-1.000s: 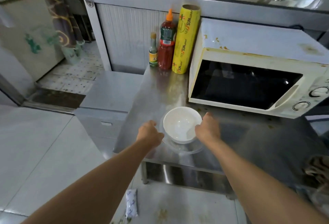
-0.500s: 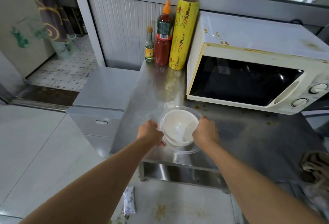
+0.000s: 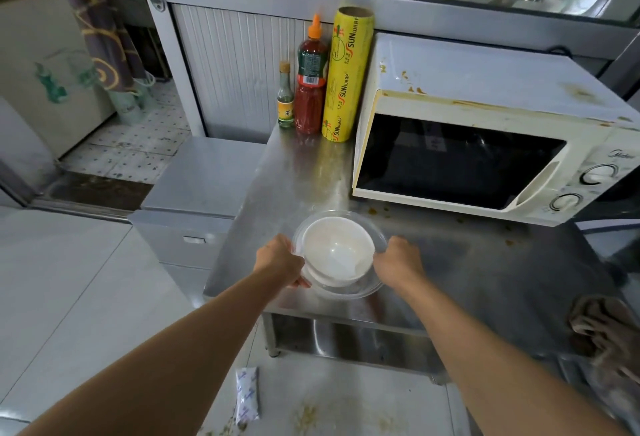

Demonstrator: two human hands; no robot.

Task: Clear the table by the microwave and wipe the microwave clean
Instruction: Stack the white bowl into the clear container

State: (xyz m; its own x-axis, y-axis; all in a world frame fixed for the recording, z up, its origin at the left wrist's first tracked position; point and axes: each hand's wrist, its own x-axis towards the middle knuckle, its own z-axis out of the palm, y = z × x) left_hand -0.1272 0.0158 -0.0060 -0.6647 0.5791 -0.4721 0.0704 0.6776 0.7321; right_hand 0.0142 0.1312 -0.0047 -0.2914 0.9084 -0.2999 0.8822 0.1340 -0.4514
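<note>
A white bowl (image 3: 337, 253) sits inside a clear glass bowl (image 3: 375, 227), both lifted slightly above the steel table (image 3: 485, 262) and tilted toward me. My left hand (image 3: 280, 260) grips the glass bowl's left rim. On the right rim, my right hand (image 3: 398, 260) holds it with curled fingers. Behind stands a stained cream microwave (image 3: 485, 130) with its door closed and brown spots on its top.
A small green bottle (image 3: 285, 103), a red sauce bottle (image 3: 310, 82) and a yellow cling-wrap roll (image 3: 346, 75) stand at the table's back left. A brown cloth (image 3: 602, 331) lies at the right edge. A lower steel cabinet (image 3: 201, 179) adjoins the left. A sachet (image 3: 246, 395) lies on the floor.
Both hands have closed on the glass bowl's rim and lifted the stacked bowls off the table, tilting them toward me. The view has shifted slightly.
</note>
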